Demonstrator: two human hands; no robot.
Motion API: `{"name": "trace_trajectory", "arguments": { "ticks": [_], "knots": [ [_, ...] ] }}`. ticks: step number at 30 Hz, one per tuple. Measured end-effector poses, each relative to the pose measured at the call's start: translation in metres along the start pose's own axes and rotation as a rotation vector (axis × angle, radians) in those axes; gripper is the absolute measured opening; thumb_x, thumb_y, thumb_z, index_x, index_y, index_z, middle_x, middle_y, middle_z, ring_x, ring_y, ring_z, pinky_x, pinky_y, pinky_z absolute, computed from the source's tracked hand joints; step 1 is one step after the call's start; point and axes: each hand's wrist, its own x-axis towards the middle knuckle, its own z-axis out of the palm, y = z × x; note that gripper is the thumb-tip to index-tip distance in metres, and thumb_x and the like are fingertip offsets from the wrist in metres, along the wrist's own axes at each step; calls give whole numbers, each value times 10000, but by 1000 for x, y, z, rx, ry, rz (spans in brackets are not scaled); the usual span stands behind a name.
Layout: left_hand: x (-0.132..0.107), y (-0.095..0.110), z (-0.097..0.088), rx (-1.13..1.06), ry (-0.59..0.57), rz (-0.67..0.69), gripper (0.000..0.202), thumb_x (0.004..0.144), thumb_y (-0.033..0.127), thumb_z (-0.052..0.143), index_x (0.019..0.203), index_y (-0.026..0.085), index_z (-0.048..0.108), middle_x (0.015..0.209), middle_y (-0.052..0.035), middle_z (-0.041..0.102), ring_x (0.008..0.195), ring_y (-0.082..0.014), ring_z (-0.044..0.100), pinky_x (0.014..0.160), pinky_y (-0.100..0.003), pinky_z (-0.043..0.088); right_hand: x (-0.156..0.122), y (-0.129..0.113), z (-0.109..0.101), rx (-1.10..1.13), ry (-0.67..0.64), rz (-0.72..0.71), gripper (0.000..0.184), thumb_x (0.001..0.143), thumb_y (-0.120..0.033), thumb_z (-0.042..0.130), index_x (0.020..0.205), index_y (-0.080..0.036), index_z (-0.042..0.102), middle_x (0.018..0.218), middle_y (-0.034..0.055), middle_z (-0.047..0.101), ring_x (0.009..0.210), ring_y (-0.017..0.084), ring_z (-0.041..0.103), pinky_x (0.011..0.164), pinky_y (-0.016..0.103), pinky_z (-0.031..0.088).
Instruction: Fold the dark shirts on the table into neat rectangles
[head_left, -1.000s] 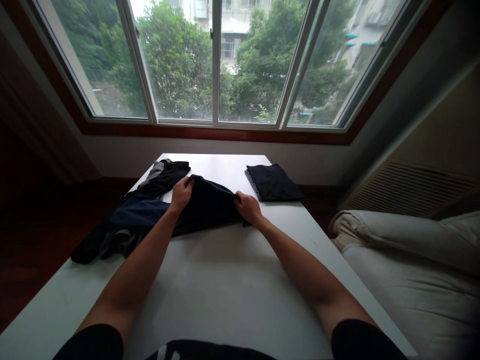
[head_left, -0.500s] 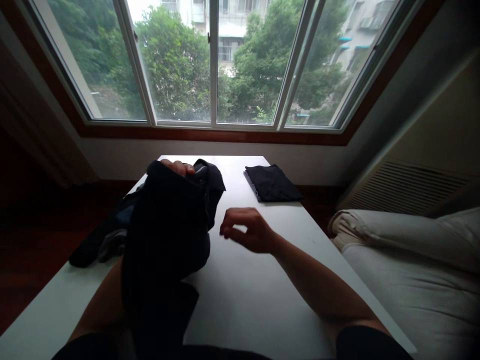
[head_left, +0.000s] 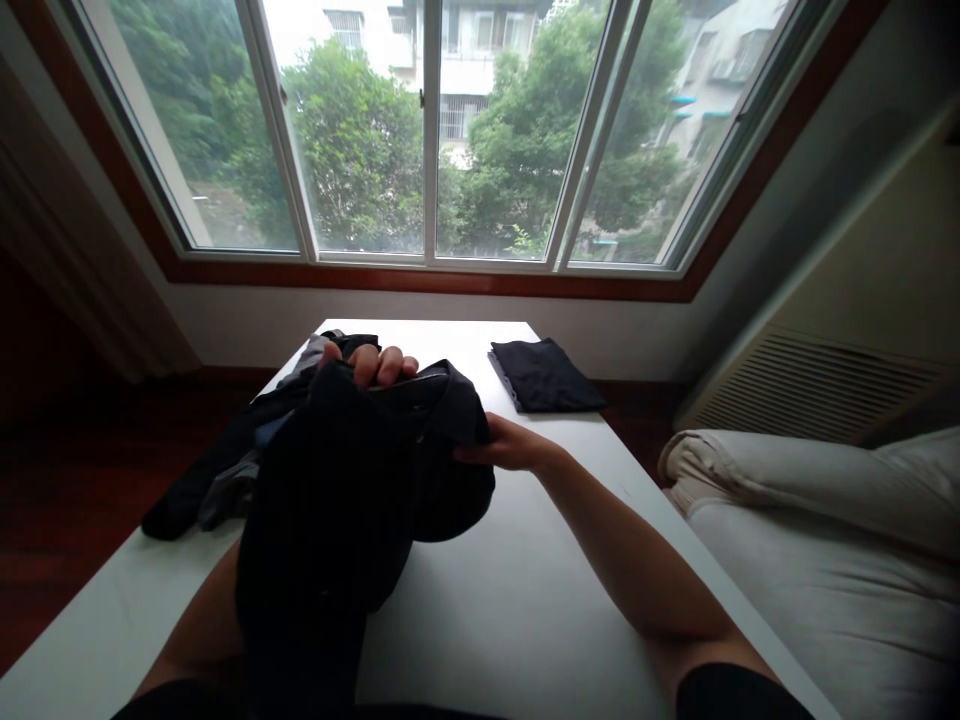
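A dark garment (head_left: 337, 500) hangs in loose folds above the white table, with a pointed, collar-like flap and a pale line along its upper edge. My left hand (head_left: 379, 365) is closed over that upper edge, its fingers showing on top while the forearm runs behind the cloth. At the garment's right edge, my right hand (head_left: 506, 442) grips the cloth between the thumb in front and fingers that are mostly hidden. Whether it is a shirt or another piece of clothing, I cannot tell in the dim light.
On the white table (head_left: 510, 600), a heap of dark and grey clothes (head_left: 232, 470) lies at the left. A folded dark cloth (head_left: 547, 375) rests near the far right corner. To the right is a pale padded seat (head_left: 825, 540); a window (head_left: 431, 130) is beyond the table.
My right hand has moved up to the garment's right edge and taken hold of it. My left hand and the garment have shifted right and slightly down, uncovering more of the heap.
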Motion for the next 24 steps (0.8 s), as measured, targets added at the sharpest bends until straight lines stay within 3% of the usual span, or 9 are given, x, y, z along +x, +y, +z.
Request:
{"name": "trace_trajectory", "arguments": {
  "ticks": [3,6,9,11,15,19,21,24],
  "knots": [
    [-2,-4,-16,-132,26,-128,641,893,820,487,681,215,506,1013,-77,697,1169,-299,649,1059,-514,520,-1,-10,-11,175,302,80,440,790,-516,849,1050,-173,763,1021,60,752,956,242,704,909,392,579],
    [-4,-15,-37,-42,-39,-379,548,887,735,595,1015,209,679,1340,-105,655,1232,-324,631,1040,-501,529,-6,-20,-27,247,453,141,460,759,-512,870,1056,-174,774,1019,80,765,968,256,719,932,403,578],
    [-4,-35,-55,144,-104,-634,568,870,479,758,1370,252,611,1343,-102,661,1075,-247,700,934,-381,575,-14,-29,-42,201,483,150,442,755,-516,871,1034,-185,781,1006,74,770,996,265,719,943,402,580],
    [-4,-48,-60,268,-92,-712,640,854,385,801,1442,271,573,1312,-87,678,1038,-211,709,899,-315,572,-21,-36,-49,168,504,138,451,759,-523,868,1057,-196,779,1016,69,770,1014,270,718,946,403,582],
    [-10,-62,-57,392,-66,-689,549,847,470,802,1332,246,674,1304,-74,695,1106,-224,693,915,-285,556,-31,-47,-57,107,555,55,509,734,-501,894,1128,-207,762,1091,69,763,1069,292,708,961,411,579],
    [-16,-61,-54,461,-151,-769,475,790,504,828,1114,163,759,1110,-101,759,988,-265,714,845,-330,566,-43,-55,-65,37,658,-64,501,738,-517,883,1119,-217,758,1063,51,759,1060,290,703,925,389,581],
    [-12,-54,-55,550,-115,-622,423,790,479,812,1070,167,755,1028,-78,762,932,-249,703,827,-331,556,-54,-60,-71,-46,631,-77,476,744,-552,865,1051,-203,765,992,43,755,970,272,710,857,371,586],
    [5,-24,-56,797,96,-268,298,856,429,711,1018,180,724,922,-29,739,862,-205,660,800,-314,533,-70,-72,-77,-284,416,0,436,721,-565,867,880,-173,764,833,23,724,788,232,682,729,336,564]
  ]
}}
